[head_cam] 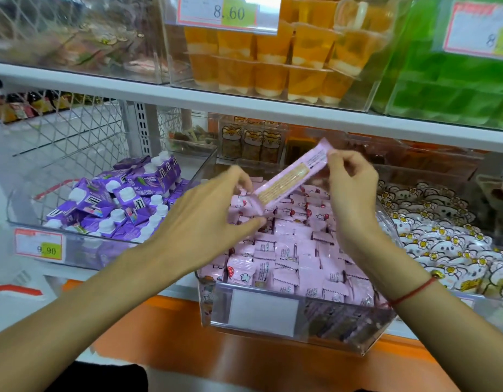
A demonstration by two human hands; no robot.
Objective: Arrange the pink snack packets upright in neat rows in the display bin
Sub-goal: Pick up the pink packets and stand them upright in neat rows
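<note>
A clear display bin (358, 332) on the shelf holds several small pink snack packets (287, 258), many standing upright in rows. Above the bin I hold one long pink packet (290, 178) slanted, its upper end to the right. My right hand (352, 193) pinches that upper end between thumb and fingers. My left hand (213, 207) holds the lower end, its fingertips partly hidden behind the packet, the thumb stretched out below it.
A clear bin of purple drink cartons (125, 199) stands to the left, with a 9.90 price tag (39, 244). White bear-print packets (443, 236) fill the bin on the right. Orange jelly cups (273, 58) sit on the shelf above. An orange ledge (188, 335) runs below.
</note>
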